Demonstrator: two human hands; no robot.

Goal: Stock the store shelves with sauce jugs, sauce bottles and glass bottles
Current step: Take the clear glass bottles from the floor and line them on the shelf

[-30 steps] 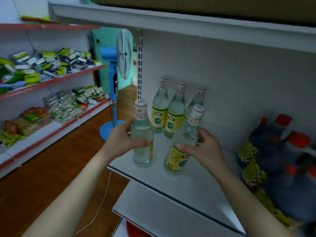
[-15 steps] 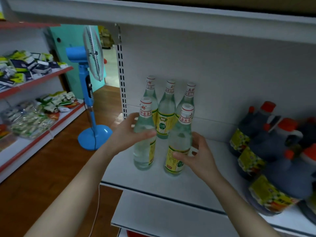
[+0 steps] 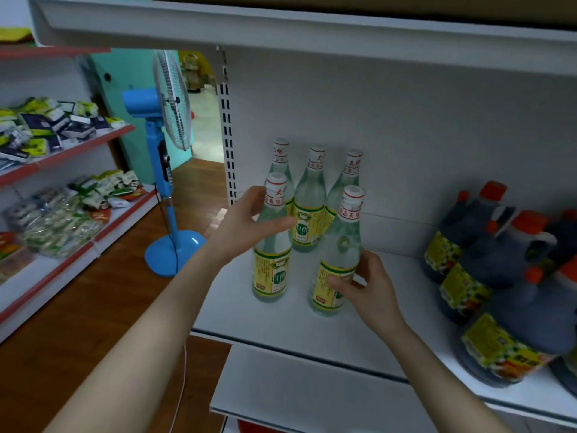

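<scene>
Two clear glass bottles with yellow labels and white-and-red caps stand upright at the front of the white shelf (image 3: 281,326). My left hand (image 3: 246,223) grips the left bottle (image 3: 271,270) around its upper body, thumb across the front. My right hand (image 3: 371,289) holds the right bottle (image 3: 337,245) low down, thumb on its label and fingers behind it. A row of three matching bottles (image 3: 309,210) stands just behind them against the back panel.
Several dark sauce jugs (image 3: 499,270) with orange caps crowd the shelf's right side. A shelf board (image 3: 312,29) hangs overhead and another shelf (image 3: 312,392) juts out below. A blue standing fan (image 3: 168,195) and snack shelves (image 3: 62,214) stand to the left across the wooden floor.
Both bottles went further in towards the back row and now stand on the shelf. The right bottle, tilted earlier, is upright. My right hand slid lower on it.
</scene>
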